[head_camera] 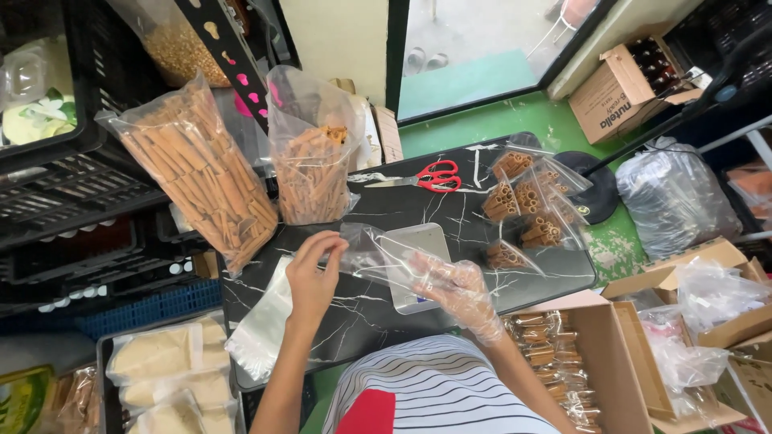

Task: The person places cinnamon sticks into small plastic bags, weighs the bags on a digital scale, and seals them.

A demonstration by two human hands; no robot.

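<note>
My left hand [312, 273] is bare and pinches the left edge of a small clear plastic bag [371, 255]. My right hand [457, 291], in a thin clear glove, holds the same bag's right side over a small grey scale [418, 251] on the black marble-pattern table [378, 209]. The bag looks empty. Two large clear bags of cinnamon sticks stand at the table's left: a tall leaning one [201, 173] and an open one [310, 169].
Red-handled scissors [430, 177] lie at the far side of the table. Several small filled cinnamon bags [527, 209] lie on the right. A stack of empty bags [261, 325] lies at the near left. Cardboard boxes [619, 354] with packed bags stand to the right, black crates [72, 193] to the left.
</note>
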